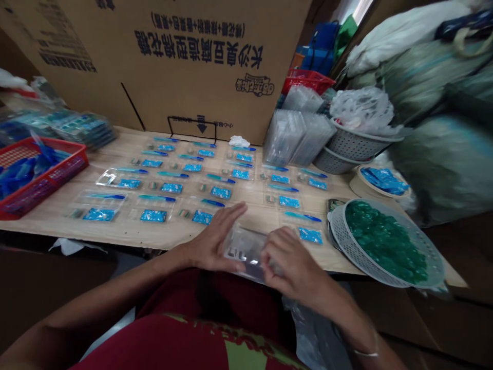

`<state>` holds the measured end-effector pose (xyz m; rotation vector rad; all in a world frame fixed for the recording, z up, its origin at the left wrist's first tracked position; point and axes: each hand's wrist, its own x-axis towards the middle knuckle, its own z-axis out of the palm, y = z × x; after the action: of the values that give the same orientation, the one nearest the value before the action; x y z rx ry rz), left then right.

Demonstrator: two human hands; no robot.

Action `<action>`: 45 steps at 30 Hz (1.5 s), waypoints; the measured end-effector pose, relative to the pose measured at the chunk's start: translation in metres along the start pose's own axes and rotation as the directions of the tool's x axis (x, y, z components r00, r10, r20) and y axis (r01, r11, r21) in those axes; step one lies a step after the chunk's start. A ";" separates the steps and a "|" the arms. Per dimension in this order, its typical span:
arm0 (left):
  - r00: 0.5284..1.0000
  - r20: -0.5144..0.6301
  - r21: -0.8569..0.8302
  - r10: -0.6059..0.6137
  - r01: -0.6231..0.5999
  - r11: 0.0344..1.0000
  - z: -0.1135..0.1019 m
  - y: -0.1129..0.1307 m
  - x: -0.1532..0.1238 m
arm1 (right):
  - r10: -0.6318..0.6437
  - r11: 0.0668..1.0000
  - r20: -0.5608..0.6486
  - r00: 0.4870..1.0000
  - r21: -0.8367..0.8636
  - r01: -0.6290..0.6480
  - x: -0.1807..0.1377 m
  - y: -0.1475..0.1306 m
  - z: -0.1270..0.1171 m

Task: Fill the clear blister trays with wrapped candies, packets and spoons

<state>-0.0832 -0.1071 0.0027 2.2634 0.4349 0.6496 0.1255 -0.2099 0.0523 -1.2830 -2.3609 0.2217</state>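
Note:
At the table's front edge, my left hand (211,242) grips the left side of a clear plastic blister tray (246,245), thumb along the near side and fingers on the far side. My right hand (288,261) is closed at the tray's right end, its fingertips partly hidden. The tray looks bare inside, with moulded hollows. Beyond my hands lie several clear trays in rows, each with a blue packet (153,215) and a blue-teal pen-like piece (302,216). Many also hold a small greenish piece (185,213).
A large cardboard box (200,87) stands behind the rows. At left are a red basket (77,159) of blue pieces and stacked filled trays (82,128). To the right stand stacked clear trays (285,136), grey baskets (342,146), a bowl of blue packets (385,180) and green packets (385,241).

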 end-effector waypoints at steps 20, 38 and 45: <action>0.937 0.350 0.189 0.000 -0.071 0.979 0.015 -0.014 0.017 | 0.129 0.967 0.282 0.951 0.177 -0.184 0.003 0.035 0.032; 0.950 0.313 0.164 -0.019 -0.034 0.986 0.023 -0.015 0.023 | 0.038 0.959 0.192 0.981 -0.283 0.019 -0.015 -0.008 0.056; 0.984 0.169 0.047 -0.054 0.047 0.998 0.015 -0.009 0.013 | -0.033 0.985 0.128 0.991 -0.165 0.054 -0.014 -0.002 0.045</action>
<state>-0.0651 -0.1038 -0.0088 2.3180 0.4242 0.4208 0.1105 -0.2196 0.0088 -1.3267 -2.5586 0.0925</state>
